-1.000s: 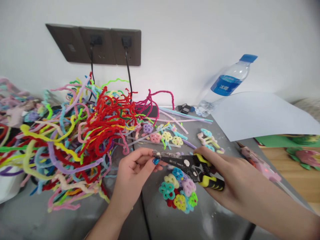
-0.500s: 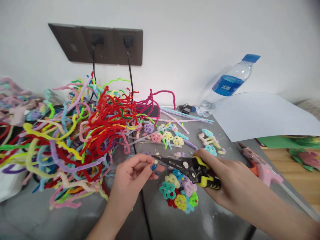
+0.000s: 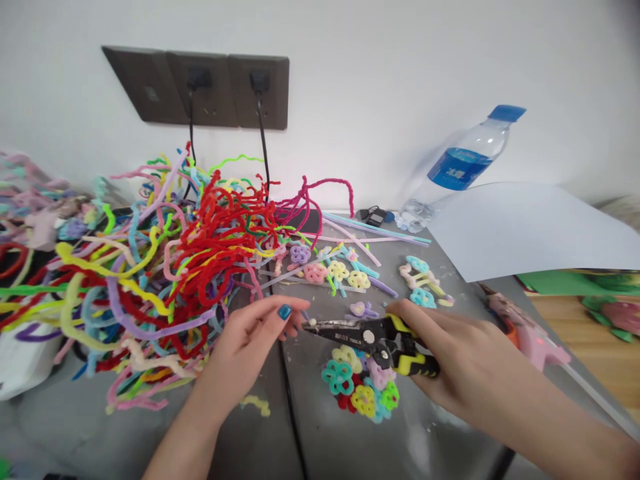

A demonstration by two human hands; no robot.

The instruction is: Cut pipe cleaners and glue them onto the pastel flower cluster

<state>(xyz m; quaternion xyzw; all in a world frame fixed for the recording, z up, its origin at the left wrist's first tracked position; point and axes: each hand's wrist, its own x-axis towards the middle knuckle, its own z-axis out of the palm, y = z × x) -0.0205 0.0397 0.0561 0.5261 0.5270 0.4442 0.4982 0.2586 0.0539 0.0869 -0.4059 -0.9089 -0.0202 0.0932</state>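
My right hand [image 3: 450,360] is closed around the yellow-and-black handles of a pair of pliers [image 3: 360,335], whose jaws point left just above the grey table [image 3: 440,440]. My left hand [image 3: 250,333] lies beside the jaw tips with its fingers stretched out and nothing visible in them; its blue thumbnail faces up. Under the pliers sits a cluster of small pipe-cleaner flowers [image 3: 360,393] in teal, yellow, pink and green. A short yellow scrap [image 3: 256,404] lies on the table by my left wrist.
A big tangle of coloured pipe cleaners [image 3: 165,267] fills the left side. More small flowers [image 3: 340,272] and straight stems lie behind. A water bottle [image 3: 460,167], white paper [image 3: 525,227] and pink glue gun [image 3: 523,333] are on the right. A black cable [image 3: 290,413] runs from wall sockets [image 3: 220,87].
My left hand has let go its pinch at the plier tips and drawn back to the left with fingers stretched. A yellow scrap now lies near my left wrist. The pliers sank slightly.
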